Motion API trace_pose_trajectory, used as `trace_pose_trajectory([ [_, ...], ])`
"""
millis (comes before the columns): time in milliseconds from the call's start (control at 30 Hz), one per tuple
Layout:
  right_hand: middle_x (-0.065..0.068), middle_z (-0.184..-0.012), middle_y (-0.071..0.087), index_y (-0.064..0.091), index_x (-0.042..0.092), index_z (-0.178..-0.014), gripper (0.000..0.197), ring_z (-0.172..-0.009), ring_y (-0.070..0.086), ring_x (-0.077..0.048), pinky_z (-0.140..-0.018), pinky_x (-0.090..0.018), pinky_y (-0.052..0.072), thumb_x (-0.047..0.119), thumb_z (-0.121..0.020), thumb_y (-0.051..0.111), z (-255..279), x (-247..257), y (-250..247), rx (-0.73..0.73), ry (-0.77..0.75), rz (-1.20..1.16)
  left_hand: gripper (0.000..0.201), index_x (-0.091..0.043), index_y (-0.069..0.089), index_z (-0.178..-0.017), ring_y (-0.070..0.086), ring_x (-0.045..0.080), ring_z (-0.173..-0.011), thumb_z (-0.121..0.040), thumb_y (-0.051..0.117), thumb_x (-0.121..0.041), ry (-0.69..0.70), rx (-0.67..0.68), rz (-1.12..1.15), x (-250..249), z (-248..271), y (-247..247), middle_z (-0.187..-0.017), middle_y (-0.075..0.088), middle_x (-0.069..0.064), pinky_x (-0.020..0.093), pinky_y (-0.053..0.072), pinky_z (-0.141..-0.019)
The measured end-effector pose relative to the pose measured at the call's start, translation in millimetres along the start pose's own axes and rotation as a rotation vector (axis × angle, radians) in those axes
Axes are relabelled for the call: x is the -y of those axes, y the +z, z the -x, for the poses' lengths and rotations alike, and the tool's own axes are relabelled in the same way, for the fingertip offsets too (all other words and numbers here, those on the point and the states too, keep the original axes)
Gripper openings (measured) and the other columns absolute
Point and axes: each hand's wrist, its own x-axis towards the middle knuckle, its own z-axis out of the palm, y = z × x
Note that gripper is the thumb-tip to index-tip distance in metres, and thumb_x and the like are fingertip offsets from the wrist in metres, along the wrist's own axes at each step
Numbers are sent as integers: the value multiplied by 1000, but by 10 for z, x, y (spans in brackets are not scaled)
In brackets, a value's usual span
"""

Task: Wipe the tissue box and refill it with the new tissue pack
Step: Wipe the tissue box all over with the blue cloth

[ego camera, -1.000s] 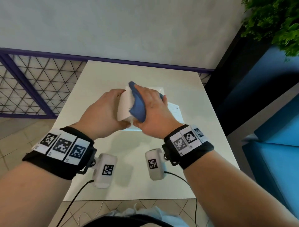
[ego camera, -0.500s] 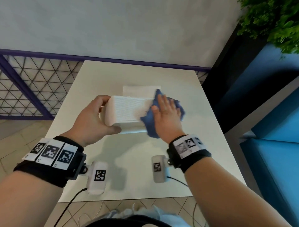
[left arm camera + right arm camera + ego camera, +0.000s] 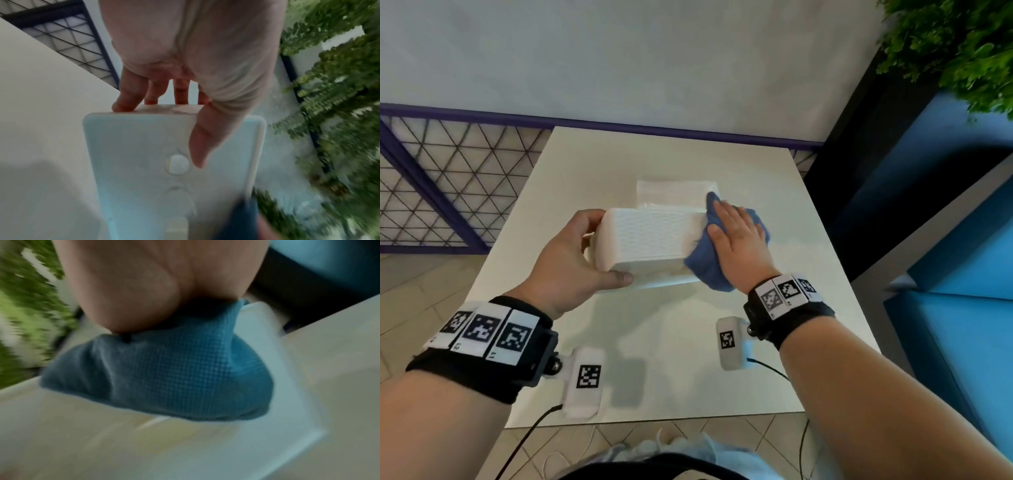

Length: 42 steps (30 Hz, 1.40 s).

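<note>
A white ribbed tissue box [image 3: 650,238] lies tilted on the white table [image 3: 671,359], lengthwise left to right. My left hand [image 3: 571,260] grips its left end, thumb on the near face and fingers over the far edge; the left wrist view shows the box's smooth face [image 3: 164,162] with round marks under my thumb. My right hand [image 3: 739,240] lies flat with straight fingers on a blue cloth [image 3: 709,270] and presses it against the box's right end. The cloth [image 3: 174,369] bunches under the palm in the right wrist view. A clear-wrapped tissue pack [image 3: 674,192] lies just behind the box.
The table's far edge meets a grey wall above a purple rail [image 3: 465,116]. A purple mesh fence [image 3: 441,185] stands at the left. A blue seat [image 3: 962,308] and a black panel flank the right side, with a green plant [image 3: 962,44] above.
My left hand turned the box from end-on to lengthwise. My right hand slid the cloth from the box's top to its right end.
</note>
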Motion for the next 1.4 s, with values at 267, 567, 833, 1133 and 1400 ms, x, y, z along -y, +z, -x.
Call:
trace_pose_trajectory([
  [267,10,-160,19,22,36,-149,52,-148,11,-18,-119,-47,3,43,-97,27,197,795,59,109,-436,51,64,-36,49,-117,62,22,-98,-56,67,-44,111,38,-104,-70,-67,99,-112,64,-1,42,52,-84],
  [567,6,-158,22,26,41,-145,81,-138,20,4,-111,-12,19,66,-73,53,216,-310,-365,120,-130,-230,88,-35,56,-109,62,2,-101,-28,85,-18,-48,102,384,186,2,-237,-111,63,-17,22,54,-72],
  [833,21,-129,50,44,36,-130,92,-114,51,7,-97,-11,42,25,-52,91,36,-91,-597,92,-158,-533,97,-37,53,-118,62,21,-109,-32,93,-13,-224,138,553,341,-60,-261,-114,67,-5,30,56,-77],
  [1133,8,-135,45,45,38,-132,94,-120,47,-5,-102,-18,39,24,-52,92,-22,260,-735,62,-246,-283,123,-31,12,-151,22,13,-143,-56,88,-48,123,92,-551,-328,-224,-58,-158,17,-5,40,26,-115],
  [1400,-6,-156,27,33,31,-146,81,-144,26,-27,-118,-41,23,61,-75,60,104,567,-383,-18,-472,-109,70,-14,45,-123,57,23,-95,-67,80,-36,212,61,-473,-495,-254,250,-109,55,-2,32,38,-72],
])
